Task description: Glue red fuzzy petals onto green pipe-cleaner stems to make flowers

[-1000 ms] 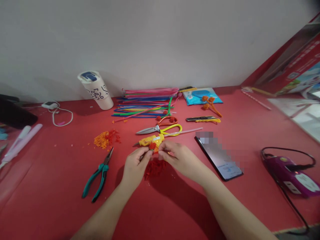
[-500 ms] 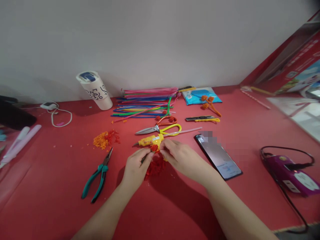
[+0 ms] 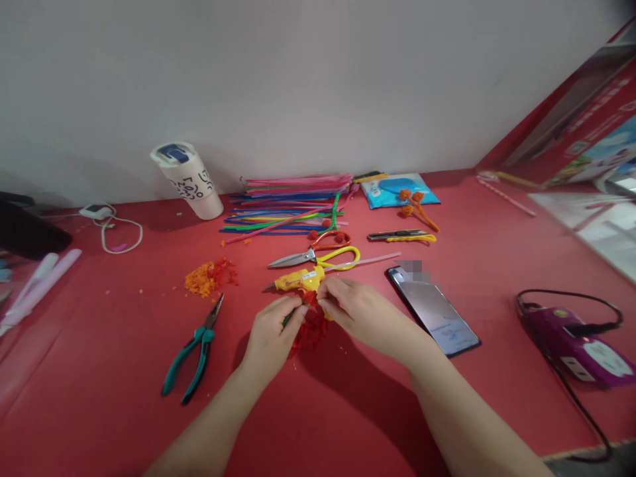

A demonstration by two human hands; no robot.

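My left hand (image 3: 273,330) is closed in a pinch on a thin dark green stem, largely hidden by the fingers. A small red fuzzy tuft (image 3: 309,297) shows at its tip, between my two hands. My right hand (image 3: 350,306) has thumb and forefinger pinched together at the right side of the tuft; what they hold, if anything, is too small to make out. Beneath the hands lies a pile of red fluffy clippings (image 3: 311,332). Just beyond is a yellow glue gun (image 3: 293,280) with a clear glue stick, and behind it scissors (image 3: 318,257) with red and yellow handles.
Teal-handled pliers (image 3: 199,344) lie left, near orange and red clippings (image 3: 201,279). Pipe cleaners (image 3: 293,205) are stacked by the wall beside a white tumbler (image 3: 189,180). Rightward are a phone (image 3: 432,310), a utility knife (image 3: 397,235) and a purple power strip (image 3: 576,348) with a cable.
The red tuft between my fingers has tilted and sits slightly lower and to the right. Both hands stay almost in the same place.
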